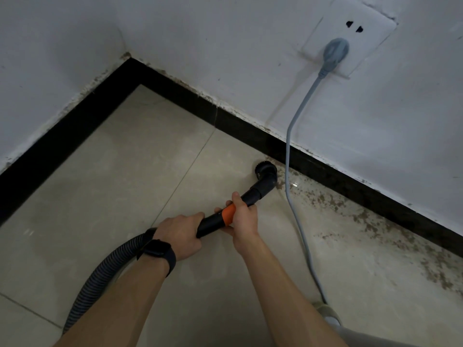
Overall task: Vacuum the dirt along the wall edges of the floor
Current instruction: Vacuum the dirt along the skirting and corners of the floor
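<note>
A black vacuum wand (215,220) with an orange band runs diagonally over the beige tiled floor (140,156). Its round brush head (264,170) sits on the floor right at the black baseboard (325,171). My left hand (180,236), with a dark watch on the wrist, grips the rear end of the wand where the ribbed hose (100,276) joins. My right hand (244,216) grips the wand at the orange band. Brown dirt (375,221) lies along the baseboard to the right of the brush.
A grey power cord (290,151) hangs from a plug (334,52) in a white wall socket (350,33) and trails over the floor just right of the brush. The room's corner (130,61) is at upper left. A light shoe (325,313) shows at the bottom.
</note>
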The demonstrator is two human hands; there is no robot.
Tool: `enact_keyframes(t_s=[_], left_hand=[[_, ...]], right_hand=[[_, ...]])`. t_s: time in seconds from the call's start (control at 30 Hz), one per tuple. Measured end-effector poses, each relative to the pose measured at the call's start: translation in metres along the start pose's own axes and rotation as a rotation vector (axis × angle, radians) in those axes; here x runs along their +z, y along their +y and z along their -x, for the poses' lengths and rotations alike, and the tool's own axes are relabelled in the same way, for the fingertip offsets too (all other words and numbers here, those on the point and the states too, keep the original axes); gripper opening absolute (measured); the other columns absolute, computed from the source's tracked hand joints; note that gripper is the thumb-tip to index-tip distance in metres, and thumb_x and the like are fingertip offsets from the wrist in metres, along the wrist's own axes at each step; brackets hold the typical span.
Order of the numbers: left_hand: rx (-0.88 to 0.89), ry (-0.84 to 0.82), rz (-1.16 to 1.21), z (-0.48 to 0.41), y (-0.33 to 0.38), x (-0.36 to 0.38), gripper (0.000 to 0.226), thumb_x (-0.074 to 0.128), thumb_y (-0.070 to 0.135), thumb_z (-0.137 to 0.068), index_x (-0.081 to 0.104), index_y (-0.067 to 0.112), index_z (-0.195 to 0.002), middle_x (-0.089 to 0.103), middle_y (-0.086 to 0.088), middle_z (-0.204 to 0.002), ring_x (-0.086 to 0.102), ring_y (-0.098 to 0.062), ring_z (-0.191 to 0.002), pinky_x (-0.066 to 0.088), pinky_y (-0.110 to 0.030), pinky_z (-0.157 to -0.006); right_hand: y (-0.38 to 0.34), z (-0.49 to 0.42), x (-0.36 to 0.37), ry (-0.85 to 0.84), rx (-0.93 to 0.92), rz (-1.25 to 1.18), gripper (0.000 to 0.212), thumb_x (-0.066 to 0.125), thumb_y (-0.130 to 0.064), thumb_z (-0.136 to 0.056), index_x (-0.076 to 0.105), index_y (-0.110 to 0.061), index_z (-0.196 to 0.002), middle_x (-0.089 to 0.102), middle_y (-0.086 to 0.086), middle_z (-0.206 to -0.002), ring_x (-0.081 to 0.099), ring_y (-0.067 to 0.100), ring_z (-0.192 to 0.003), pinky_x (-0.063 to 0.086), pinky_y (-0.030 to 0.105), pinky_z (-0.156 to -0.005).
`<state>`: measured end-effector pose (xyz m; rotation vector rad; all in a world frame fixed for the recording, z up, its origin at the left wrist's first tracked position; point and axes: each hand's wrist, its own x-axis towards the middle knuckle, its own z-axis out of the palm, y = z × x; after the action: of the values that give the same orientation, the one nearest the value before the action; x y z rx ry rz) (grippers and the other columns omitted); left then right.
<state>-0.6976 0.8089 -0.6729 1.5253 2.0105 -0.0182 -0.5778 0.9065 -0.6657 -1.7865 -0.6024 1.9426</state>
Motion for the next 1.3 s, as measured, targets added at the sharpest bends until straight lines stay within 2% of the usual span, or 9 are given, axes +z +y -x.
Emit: enact_keyframes(t_s=[0.23, 0.47, 0.77, 0.93, 1.03, 1.17, 1.3], left_hand=[[-0.015, -0.021, 0.037, -0.01, 0.005, -0.004, 0.018, 0.054, 0.025, -0.082, 0.046, 0.028, -0.097, 0.057, 0.003, -0.081, 0.062, -0.023, -0.075, 0.039, -0.028, -0.059], [-0.016, -0.026, 0.078, -0.017, 0.007, -0.003, 0.019, 0.055, 0.025, -0.081, 0.039, 0.032, -0.09, 0.055, 0.005, -0.076, 0.059, -0.02, -0.069, 0.038, -0.026, -0.055], [-0.044, -0.019, 0.09, -0.026, 0.009, -0.008, 0.02, 0.054, 0.022, -0.08, 0.038, 0.031, -0.088, 0.053, 0.006, -0.072, 0.054, -0.018, -0.063, 0.031, -0.025, -0.047], [-0.085, -0.03, 0.146, -0.029, 0.006, -0.012, 0.018, 0.055, 0.021, -0.08, 0.041, 0.03, -0.088, 0.059, 0.004, -0.078, 0.06, -0.021, -0.069, 0.035, -0.025, -0.049], [-0.145, -0.057, 0.219, -0.023, 0.0, -0.016, 0.014, 0.053, 0.021, -0.08, 0.044, 0.03, -0.085, 0.06, 0.004, -0.079, 0.061, -0.02, -0.071, 0.046, -0.027, -0.057], [-0.223, -0.145, 0.199, -0.004, -0.004, -0.066, 0.015, 0.056, 0.021, -0.081, 0.048, 0.031, -0.089, 0.059, 0.004, -0.083, 0.061, -0.023, -0.08, 0.05, -0.029, -0.068], [-0.272, -0.165, 0.132, 0.052, 0.014, -0.143, 0.016, 0.058, 0.024, -0.082, 0.048, 0.03, -0.093, 0.061, 0.002, -0.09, 0.061, -0.022, -0.081, 0.044, -0.028, -0.062]], right_hand=[[-0.009, -0.008, 0.0, -0.001, -0.015, 0.005, 0.035, 0.062, -0.029, -0.102, 0.045, -0.012, -0.128, 0.063, 0.004, -0.095, 0.071, 0.022, -0.069, 0.062, 0.046, -0.074], [-0.012, -0.017, 0.0, -0.002, -0.034, 0.012, 0.038, 0.062, -0.03, -0.102, 0.046, -0.012, -0.131, 0.063, 0.004, -0.095, 0.072, 0.021, -0.069, 0.062, 0.051, -0.083], [-0.023, -0.026, 0.007, -0.003, -0.039, 0.037, 0.04, 0.062, -0.03, -0.102, 0.045, -0.011, -0.133, 0.062, 0.003, -0.094, 0.07, 0.019, -0.063, 0.062, 0.044, -0.074], [-0.027, -0.032, 0.015, 0.006, -0.048, 0.05, 0.042, 0.063, -0.029, -0.101, 0.043, -0.01, -0.133, 0.061, 0.004, -0.098, 0.07, 0.018, -0.061, 0.06, 0.038, -0.066], [-0.03, -0.027, 0.028, -0.007, -0.025, 0.065, 0.043, 0.064, -0.028, -0.101, 0.042, -0.009, -0.134, 0.06, 0.005, -0.098, 0.069, 0.018, -0.06, 0.059, 0.035, -0.063], [-0.056, 0.005, 0.051, -0.089, 0.086, 0.098, 0.043, 0.065, -0.028, -0.1, 0.044, -0.007, -0.132, 0.06, 0.007, -0.093, 0.069, 0.023, -0.072, 0.06, 0.038, -0.061], [-0.098, 0.085, 0.061, -0.182, 0.213, 0.152, 0.035, 0.069, -0.03, -0.098, 0.051, -0.009, -0.12, 0.063, 0.008, -0.09, 0.072, 0.024, -0.08, 0.062, 0.044, -0.067]])
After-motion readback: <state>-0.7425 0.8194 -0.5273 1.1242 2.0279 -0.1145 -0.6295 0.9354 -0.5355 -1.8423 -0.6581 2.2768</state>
